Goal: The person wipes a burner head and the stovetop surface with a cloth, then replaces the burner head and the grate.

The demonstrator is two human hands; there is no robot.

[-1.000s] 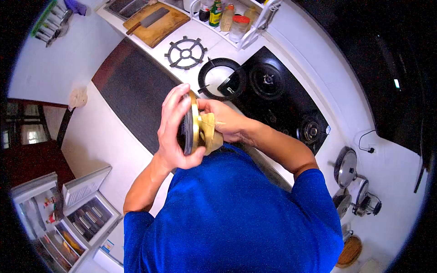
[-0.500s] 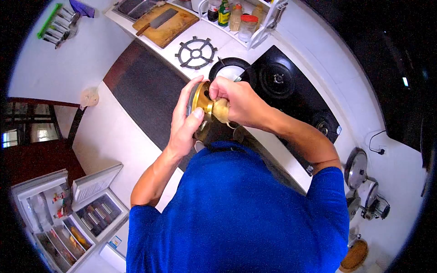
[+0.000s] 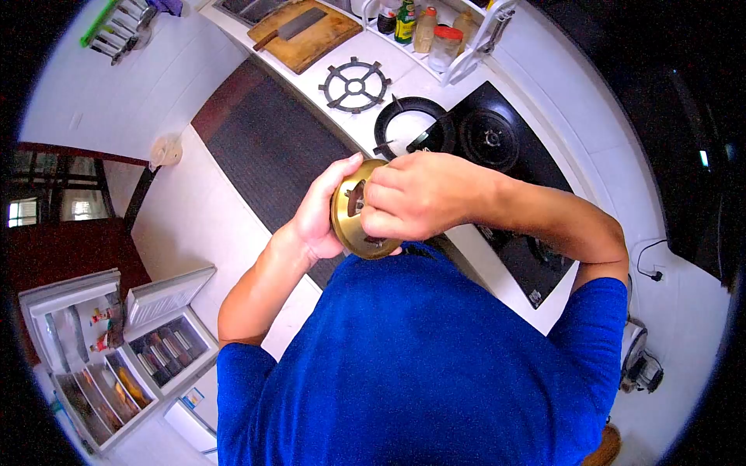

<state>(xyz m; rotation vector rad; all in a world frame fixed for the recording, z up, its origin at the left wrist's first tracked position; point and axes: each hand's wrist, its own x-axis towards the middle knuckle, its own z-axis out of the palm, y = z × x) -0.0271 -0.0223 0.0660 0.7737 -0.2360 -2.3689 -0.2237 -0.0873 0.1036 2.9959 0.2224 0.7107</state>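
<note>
A round brass-coloured burner part [image 3: 349, 223] is held up in front of my chest, its open side towards my right hand. My left hand [image 3: 320, 203] is wrapped round its left edge, thumb near the top. Bent fingers of my right hand [image 3: 416, 196] press against the middle of the part. The yellowish cloth is not visible; whether my right hand hides it I cannot tell. Beyond my hands, a round black pan support [image 3: 354, 85] and a black ring [image 3: 386, 119] lie on the white counter.
The black gas hob [image 3: 536, 155] is at the right, its left edge near the black ring. A cleaver [image 3: 301, 24] rests on a wooden board [image 3: 334, 39]. Bottles stand on a white rack [image 3: 446, 76]. An open fridge [image 3: 159, 388] is at the lower left.
The brass-coloured part has turned so its open face shows. My right hand has moved from the yellowish cloth's earlier place onto that face. The whole view has shifted, with the counter further right.
</note>
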